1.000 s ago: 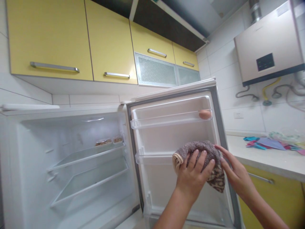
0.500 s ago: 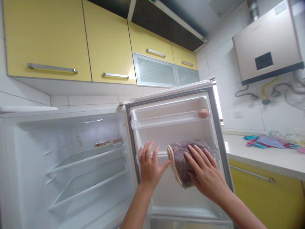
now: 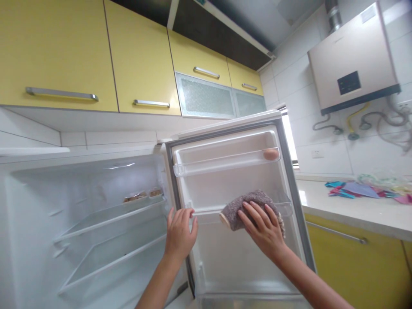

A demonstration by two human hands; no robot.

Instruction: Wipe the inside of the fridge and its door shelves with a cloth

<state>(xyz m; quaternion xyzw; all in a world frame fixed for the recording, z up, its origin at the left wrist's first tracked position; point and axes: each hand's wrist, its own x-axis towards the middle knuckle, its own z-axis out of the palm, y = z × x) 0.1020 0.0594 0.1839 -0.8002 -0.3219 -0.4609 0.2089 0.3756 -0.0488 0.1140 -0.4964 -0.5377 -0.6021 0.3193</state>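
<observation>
A white fridge stands open, its door (image 3: pixel 225 189) swung out to the right. My right hand (image 3: pixel 262 229) presses a folded grey-brown cloth (image 3: pixel 247 208) against the middle door shelf (image 3: pixel 206 210), fingers lying over the cloth. My left hand (image 3: pixel 180 231) rests on the hinge-side edge of the door beside that shelf, fingers together and bent over the edge. One egg (image 3: pixel 271 154) sits at the right end of the top door shelf (image 3: pixel 225 161).
Inside the fridge, glass shelves (image 3: pixel 109 219) hold two small food trays (image 3: pixel 141 196) at the back. Yellow wall cabinets (image 3: pixel 96 60) hang above. To the right a white countertop (image 3: pixel 354 210) carries coloured cloths (image 3: pixel 357 189); a water heater (image 3: pixel 354 64) hangs on the tiled wall.
The cloth passed from my left hand to my right. My left hand moved left onto the door's hinge edge; my right hand now presses the cloth on the middle door shelf.
</observation>
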